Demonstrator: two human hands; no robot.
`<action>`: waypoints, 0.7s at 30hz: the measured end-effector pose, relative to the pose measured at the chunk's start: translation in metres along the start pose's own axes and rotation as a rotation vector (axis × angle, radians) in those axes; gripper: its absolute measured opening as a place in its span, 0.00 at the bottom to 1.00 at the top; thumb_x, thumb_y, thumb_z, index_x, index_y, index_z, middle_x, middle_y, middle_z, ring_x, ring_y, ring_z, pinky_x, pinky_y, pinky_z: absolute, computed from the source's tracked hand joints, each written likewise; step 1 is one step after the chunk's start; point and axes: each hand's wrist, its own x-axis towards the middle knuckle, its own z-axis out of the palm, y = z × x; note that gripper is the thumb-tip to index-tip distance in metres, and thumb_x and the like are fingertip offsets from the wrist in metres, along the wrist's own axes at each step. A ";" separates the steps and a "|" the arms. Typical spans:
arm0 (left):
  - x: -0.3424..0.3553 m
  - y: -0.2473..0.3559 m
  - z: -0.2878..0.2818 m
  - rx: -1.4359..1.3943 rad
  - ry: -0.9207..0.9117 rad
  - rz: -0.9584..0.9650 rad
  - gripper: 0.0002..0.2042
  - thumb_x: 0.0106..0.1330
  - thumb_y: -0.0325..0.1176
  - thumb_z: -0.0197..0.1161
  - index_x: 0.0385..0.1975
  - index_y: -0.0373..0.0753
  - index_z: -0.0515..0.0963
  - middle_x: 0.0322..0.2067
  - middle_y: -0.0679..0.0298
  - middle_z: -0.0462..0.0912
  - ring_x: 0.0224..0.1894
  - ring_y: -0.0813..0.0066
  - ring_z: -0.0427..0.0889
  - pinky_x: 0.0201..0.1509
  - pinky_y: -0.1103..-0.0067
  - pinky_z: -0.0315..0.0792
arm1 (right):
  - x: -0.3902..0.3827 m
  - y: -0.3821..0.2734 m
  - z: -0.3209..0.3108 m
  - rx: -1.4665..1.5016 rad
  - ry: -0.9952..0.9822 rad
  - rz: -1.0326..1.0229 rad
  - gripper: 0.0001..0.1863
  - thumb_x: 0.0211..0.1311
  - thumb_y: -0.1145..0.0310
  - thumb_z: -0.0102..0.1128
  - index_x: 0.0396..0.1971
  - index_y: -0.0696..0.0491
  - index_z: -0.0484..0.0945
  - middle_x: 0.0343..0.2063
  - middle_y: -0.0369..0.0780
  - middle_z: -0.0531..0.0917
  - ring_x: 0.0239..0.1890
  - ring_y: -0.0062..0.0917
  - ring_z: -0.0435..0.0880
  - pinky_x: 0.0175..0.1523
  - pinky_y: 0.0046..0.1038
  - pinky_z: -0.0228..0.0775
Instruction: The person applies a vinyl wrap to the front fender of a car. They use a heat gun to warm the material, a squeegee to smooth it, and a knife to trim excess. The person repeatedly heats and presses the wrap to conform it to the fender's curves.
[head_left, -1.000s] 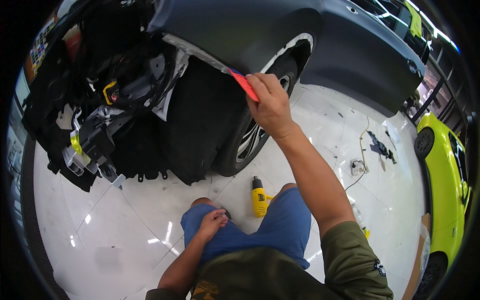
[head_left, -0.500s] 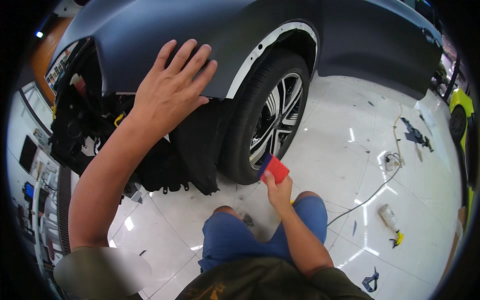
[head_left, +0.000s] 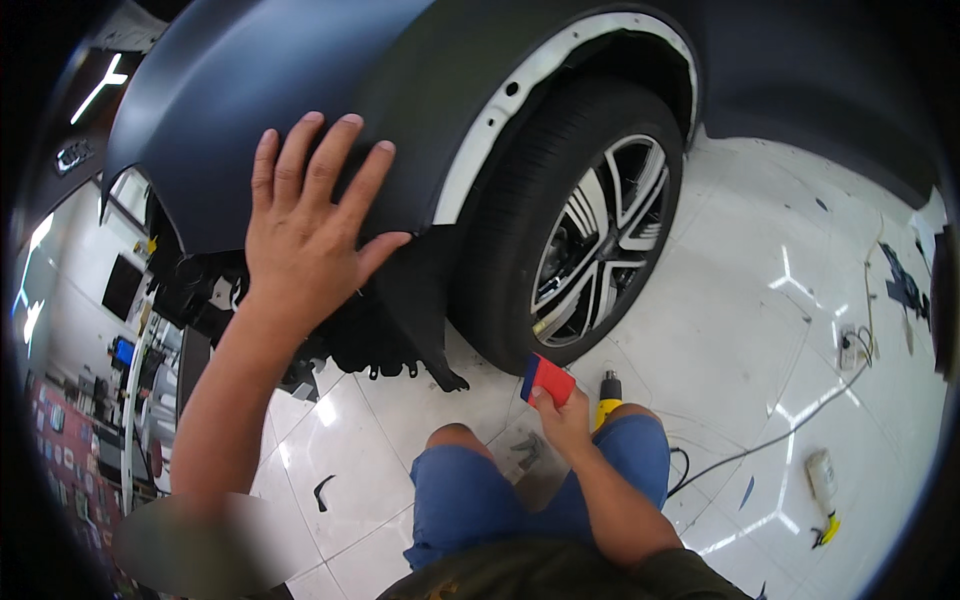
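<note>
My left hand (head_left: pixel 308 225) lies spread on the lower part of a dark matte car fender (head_left: pixel 400 110), just above its bottom edge. The fingers point up the panel and hold nothing. Low in front of the tyre, my right hand (head_left: pixel 566 418) grips a red squeegee (head_left: pixel 553 382) with a dark blue edge, tilted and apart from the car. A bare white strip (head_left: pixel 480 133) lines the wheel arch. Under it stands the front wheel (head_left: pixel 600 245), with a black tyre and silver-and-black spokes.
A yellow heat gun (head_left: pixel 608 393) stands beside my right knee, near a dark cable (head_left: pixel 740 445) across the white tiled floor. At the right lies a spray bottle (head_left: pixel 822 485) with a yellow trigger. Black liner parts (head_left: pixel 415 320) hang below the fender; a bench (head_left: pixel 140 380) is at the left.
My view has shifted, bringing the heat gun into sight. The left hand has moved left and down along the fender, fingers still spread. The right hand keeps the squeegee low by the wheel.
</note>
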 end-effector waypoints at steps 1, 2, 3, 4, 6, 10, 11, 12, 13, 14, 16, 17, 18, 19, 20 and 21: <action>-0.001 0.000 -0.001 -0.002 0.004 -0.018 0.37 0.42 0.50 0.74 0.57 0.48 0.72 0.63 0.60 0.62 0.67 0.56 0.57 0.71 0.56 0.48 | 0.002 -0.003 0.005 0.063 0.007 0.012 0.06 0.60 0.71 0.59 0.34 0.59 0.79 0.27 0.39 0.81 0.30 0.21 0.79 0.39 0.25 0.71; 0.002 0.005 0.002 -0.009 0.016 -0.036 0.37 0.42 0.50 0.74 0.57 0.49 0.72 0.63 0.60 0.62 0.67 0.56 0.56 0.71 0.56 0.48 | 0.007 -0.008 0.006 0.120 0.020 0.022 0.06 0.61 0.72 0.60 0.34 0.59 0.79 0.27 0.37 0.81 0.31 0.18 0.78 0.38 0.23 0.71; 0.005 0.007 0.005 -0.014 0.028 -0.035 0.37 0.41 0.51 0.75 0.57 0.49 0.72 0.63 0.59 0.62 0.68 0.56 0.56 0.71 0.56 0.48 | 0.013 -0.014 0.006 0.178 0.032 0.034 0.06 0.61 0.72 0.60 0.34 0.59 0.79 0.28 0.35 0.81 0.31 0.16 0.77 0.38 0.22 0.70; 0.005 0.005 0.003 -0.005 0.028 -0.035 0.38 0.41 0.51 0.75 0.57 0.49 0.72 0.63 0.59 0.62 0.67 0.55 0.57 0.71 0.56 0.48 | 0.028 -0.033 0.008 0.182 0.017 -0.033 0.06 0.61 0.71 0.60 0.33 0.58 0.79 0.27 0.36 0.81 0.31 0.18 0.78 0.38 0.23 0.70; 0.010 0.004 -0.002 -0.050 -0.005 -0.048 0.39 0.41 0.51 0.74 0.58 0.49 0.71 0.63 0.59 0.62 0.67 0.55 0.57 0.71 0.55 0.49 | 0.070 -0.095 0.002 0.179 -0.003 -0.152 0.06 0.60 0.70 0.59 0.31 0.57 0.79 0.26 0.37 0.79 0.30 0.22 0.78 0.39 0.25 0.69; -0.004 -0.020 -0.014 -0.141 -0.032 -0.072 0.35 0.47 0.47 0.73 0.58 0.47 0.70 0.63 0.57 0.62 0.66 0.53 0.59 0.70 0.56 0.50 | 0.158 -0.215 -0.009 -0.231 -0.253 -0.542 0.09 0.59 0.66 0.62 0.33 0.57 0.78 0.25 0.42 0.79 0.28 0.31 0.79 0.36 0.27 0.69; -0.006 -0.030 -0.027 -0.060 -0.014 -0.142 0.32 0.51 0.45 0.71 0.58 0.44 0.70 0.62 0.55 0.64 0.66 0.52 0.61 0.69 0.57 0.51 | 0.179 -0.240 -0.009 -0.324 -0.341 -0.638 0.10 0.59 0.66 0.63 0.34 0.57 0.77 0.25 0.43 0.78 0.28 0.34 0.78 0.36 0.29 0.70; -0.010 -0.043 -0.031 0.009 0.055 -0.183 0.31 0.54 0.43 0.69 0.59 0.42 0.70 0.62 0.54 0.66 0.66 0.51 0.61 0.68 0.57 0.52 | 0.195 -0.252 -0.008 -0.417 -0.430 -0.730 0.10 0.58 0.66 0.63 0.34 0.56 0.77 0.25 0.44 0.78 0.28 0.38 0.77 0.35 0.31 0.70; -0.010 -0.056 -0.039 0.099 0.050 -0.236 0.30 0.57 0.44 0.66 0.60 0.42 0.69 0.62 0.54 0.65 0.66 0.51 0.60 0.69 0.58 0.52 | 0.203 -0.258 -0.002 -0.462 -0.492 -0.843 0.09 0.57 0.67 0.63 0.33 0.56 0.77 0.25 0.43 0.77 0.28 0.38 0.77 0.34 0.32 0.70; -0.014 -0.067 -0.039 0.146 0.022 -0.261 0.31 0.59 0.45 0.63 0.62 0.42 0.66 0.64 0.55 0.63 0.67 0.52 0.58 0.70 0.59 0.50 | 0.209 -0.263 0.004 -0.507 -0.554 -0.957 0.08 0.57 0.67 0.63 0.32 0.56 0.76 0.25 0.43 0.77 0.28 0.38 0.77 0.34 0.34 0.70; -0.017 -0.072 -0.031 0.147 0.016 -0.259 0.32 0.61 0.47 0.60 0.65 0.44 0.62 0.66 0.57 0.59 0.69 0.54 0.54 0.72 0.58 0.45 | 0.207 -0.262 0.020 -0.611 -0.618 -1.193 0.07 0.53 0.69 0.63 0.27 0.54 0.74 0.25 0.41 0.74 0.30 0.36 0.77 0.33 0.35 0.70; -0.019 -0.071 -0.027 0.147 0.010 -0.277 0.32 0.62 0.47 0.59 0.66 0.44 0.61 0.66 0.58 0.57 0.70 0.54 0.52 0.72 0.58 0.44 | 0.196 -0.261 0.027 -0.672 -0.605 -1.238 0.08 0.52 0.69 0.64 0.26 0.54 0.73 0.26 0.40 0.74 0.30 0.35 0.77 0.32 0.34 0.70; -0.020 -0.069 -0.024 0.146 0.005 -0.295 0.33 0.62 0.47 0.59 0.67 0.45 0.60 0.67 0.58 0.56 0.70 0.55 0.51 0.73 0.57 0.42 | 0.185 -0.259 0.031 -0.734 -0.590 -1.284 0.08 0.51 0.70 0.64 0.26 0.54 0.73 0.26 0.39 0.74 0.31 0.34 0.77 0.32 0.33 0.70; -0.018 -0.067 -0.023 0.154 0.005 -0.314 0.33 0.62 0.47 0.59 0.67 0.45 0.59 0.68 0.59 0.54 0.71 0.55 0.49 0.73 0.57 0.41 | 0.182 -0.254 0.033 -0.742 -0.569 -1.293 0.08 0.50 0.70 0.65 0.26 0.54 0.74 0.25 0.39 0.74 0.30 0.33 0.77 0.31 0.33 0.70; -0.017 -0.068 -0.023 0.121 0.000 -0.325 0.34 0.63 0.48 0.58 0.68 0.46 0.58 0.68 0.59 0.53 0.72 0.55 0.47 0.73 0.56 0.38 | 0.180 -0.248 0.039 -0.745 -0.557 -1.313 0.08 0.49 0.71 0.65 0.26 0.54 0.74 0.25 0.39 0.74 0.28 0.33 0.77 0.30 0.32 0.70; -0.015 -0.067 -0.020 0.077 0.017 -0.322 0.33 0.62 0.47 0.58 0.67 0.45 0.58 0.68 0.59 0.53 0.72 0.55 0.47 0.73 0.56 0.39 | 0.177 -0.248 0.042 -0.749 -0.544 -1.335 0.08 0.48 0.71 0.65 0.27 0.54 0.75 0.24 0.39 0.74 0.27 0.33 0.77 0.30 0.32 0.69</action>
